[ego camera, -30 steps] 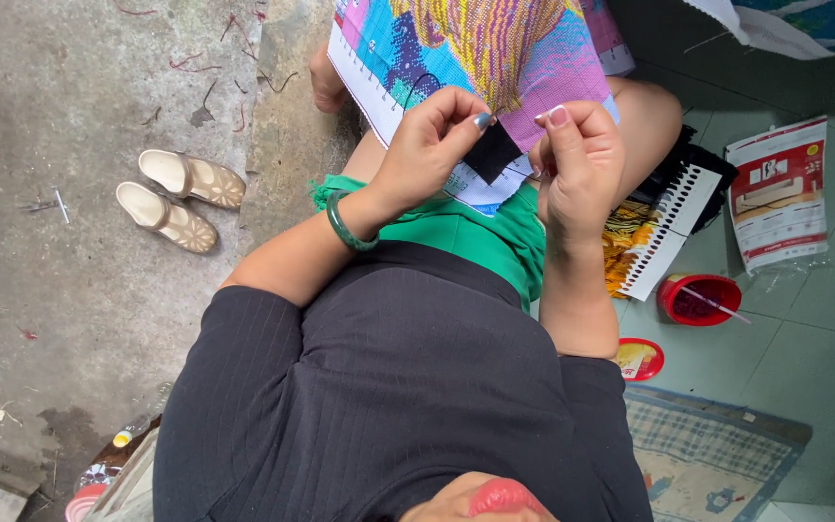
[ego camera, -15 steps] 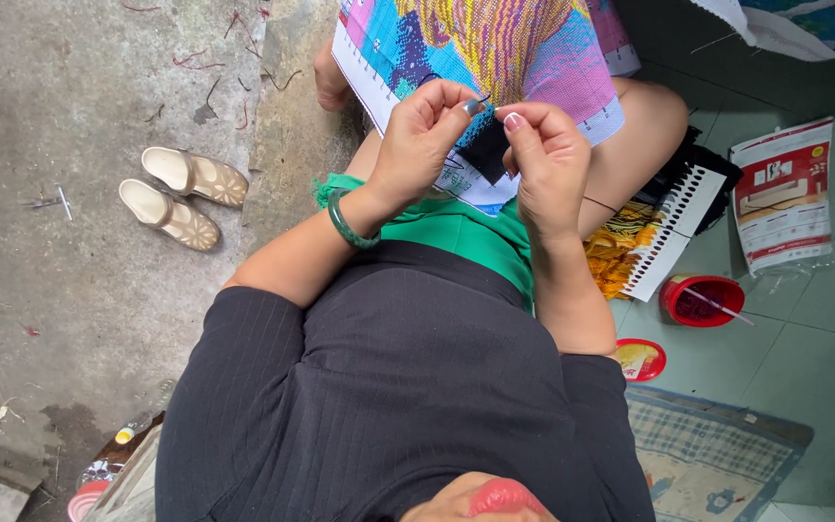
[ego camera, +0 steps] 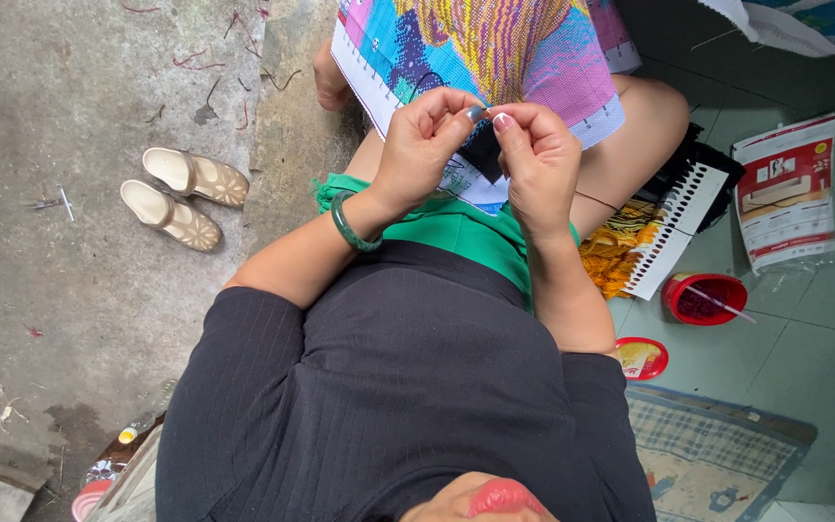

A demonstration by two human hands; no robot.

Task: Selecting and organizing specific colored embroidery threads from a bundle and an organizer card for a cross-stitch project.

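Upper centre of frame, over colourful cross-stitch canvas (ego camera: 495,58): left hand (ego camera: 427,145) and right hand (ego camera: 533,159) fingertips pinched together on small black piece (ego camera: 483,150), raised for close handling.

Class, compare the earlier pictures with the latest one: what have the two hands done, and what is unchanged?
The right hand moved leftward until its fingertips met the left hand over the small black piece. Unchanged: patterned canvas on the lap, sandals, red tub.
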